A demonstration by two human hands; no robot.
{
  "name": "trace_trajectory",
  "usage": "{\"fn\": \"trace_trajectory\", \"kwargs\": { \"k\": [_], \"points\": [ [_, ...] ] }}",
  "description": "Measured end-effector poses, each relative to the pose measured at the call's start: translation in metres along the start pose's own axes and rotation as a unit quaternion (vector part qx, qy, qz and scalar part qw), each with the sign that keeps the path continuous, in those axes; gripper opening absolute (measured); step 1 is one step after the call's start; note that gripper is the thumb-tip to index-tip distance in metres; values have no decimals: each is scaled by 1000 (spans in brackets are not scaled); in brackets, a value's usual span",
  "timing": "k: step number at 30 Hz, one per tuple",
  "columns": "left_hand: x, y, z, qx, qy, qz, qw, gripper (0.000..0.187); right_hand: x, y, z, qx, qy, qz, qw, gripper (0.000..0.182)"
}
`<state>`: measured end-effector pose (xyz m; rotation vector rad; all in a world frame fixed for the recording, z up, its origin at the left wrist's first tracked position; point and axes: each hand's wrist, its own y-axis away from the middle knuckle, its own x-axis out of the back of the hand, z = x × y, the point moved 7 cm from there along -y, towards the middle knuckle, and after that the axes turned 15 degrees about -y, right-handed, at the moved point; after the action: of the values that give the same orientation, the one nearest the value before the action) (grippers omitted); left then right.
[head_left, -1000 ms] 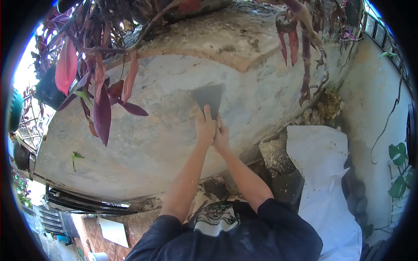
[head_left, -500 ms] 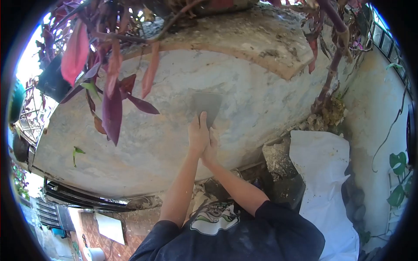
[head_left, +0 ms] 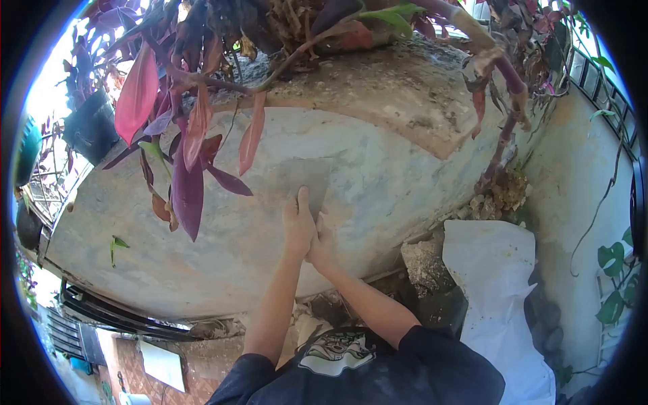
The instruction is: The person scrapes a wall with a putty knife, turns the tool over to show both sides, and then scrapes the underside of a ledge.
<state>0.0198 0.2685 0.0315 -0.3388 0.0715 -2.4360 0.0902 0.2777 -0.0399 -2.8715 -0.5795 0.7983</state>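
Note:
A wide, flat grey scraper (head_left: 312, 177) lies with its blade against the weathered, pale plaster wall (head_left: 385, 196). My left hand (head_left: 297, 223) is wrapped round its handle, the thumb pointing up toward the blade. Just below and to the right, my right hand (head_left: 324, 244) is closed round the same handle, pressed against the left. The handle itself is hidden by my fingers. Around the blade, the wall's surface is patchy grey and white.
Purple-leaved plants (head_left: 187, 192) hang over the wall's upper left. A rough ledge (head_left: 398, 81) juts out above. Below right lie a broken concrete chunk (head_left: 425, 266) and a white sheet (head_left: 489, 270). A thick stem (head_left: 503, 145) runs down the right side.
The view has tilted up slightly, so the wall and plants sit lower. Both hands keep hold of the scraper, which has shifted slightly left along the wall.

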Motion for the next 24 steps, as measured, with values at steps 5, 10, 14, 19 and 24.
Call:
{"fn": "trace_trajectory", "kwargs": {
  "k": [5, 10, 14, 19, 24],
  "points": [
    [-1, 7, -33, 33, 60, 7, 998, 41, 11, 5, 26, 94, 32, -32, 995, 34],
    [34, -16, 46, -55, 75, 85, 992, 42, -35, -32, -56, 90, 124, -84, 985, 34],
    [35, -35, -32, -56, 35, 154, 986, 42, -23, -13, -28, 107, 127, -94, 982, 36],
    [17, 2, -8, 42, 85, 25, 995, 44, -7, -7, 15, -1, 35, -70, 997, 36],
    [24, 3, -6, 28, 53, 5, 998, 45, -20, 2, 17, -83, -29, -74, 993, 31]
  ]
}}
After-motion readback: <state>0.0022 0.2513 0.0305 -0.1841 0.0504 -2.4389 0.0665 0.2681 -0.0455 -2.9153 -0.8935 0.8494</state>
